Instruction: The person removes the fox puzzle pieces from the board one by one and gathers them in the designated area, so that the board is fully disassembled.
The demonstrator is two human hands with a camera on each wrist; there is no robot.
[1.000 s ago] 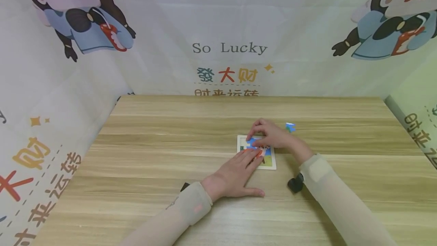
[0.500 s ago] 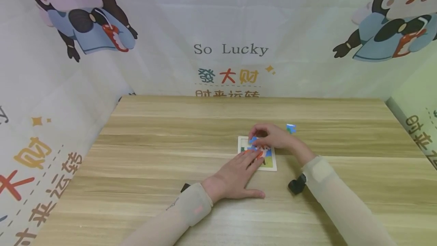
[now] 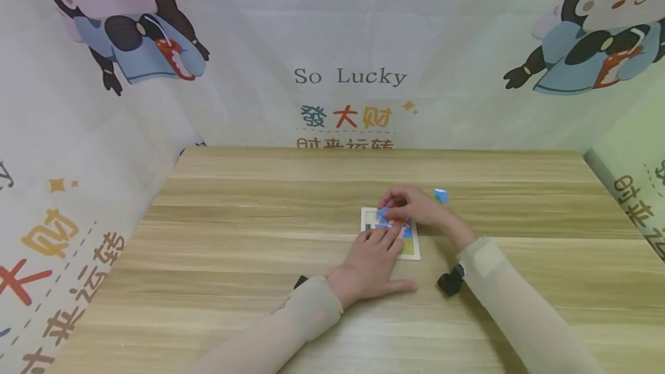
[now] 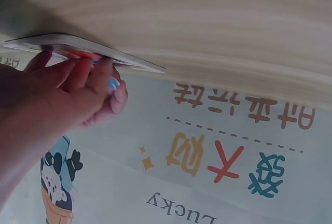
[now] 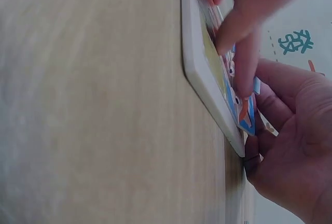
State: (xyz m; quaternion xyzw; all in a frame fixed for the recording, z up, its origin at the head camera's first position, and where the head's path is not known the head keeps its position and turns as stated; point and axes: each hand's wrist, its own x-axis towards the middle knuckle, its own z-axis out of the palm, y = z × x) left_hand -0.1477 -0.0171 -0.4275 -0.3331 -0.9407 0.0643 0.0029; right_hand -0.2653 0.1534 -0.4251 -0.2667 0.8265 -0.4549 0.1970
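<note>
While the left hand (image 3: 369,264) rests on a framed puzzle (image 3: 410,246), fingers spread and gripping nothing, the right hand (image 3: 414,205) pinches one blue piece (image 3: 382,213) above it; one loose piece (image 3: 441,195), nearby on the bench (image 3: 234,218).

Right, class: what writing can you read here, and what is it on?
"So Lucky": on the back cloth
"發大财": same cloth
"时来运转": there too
Side cloths: partly cut-off repeats
Left sleeve: dark marking, too small to read
</note>
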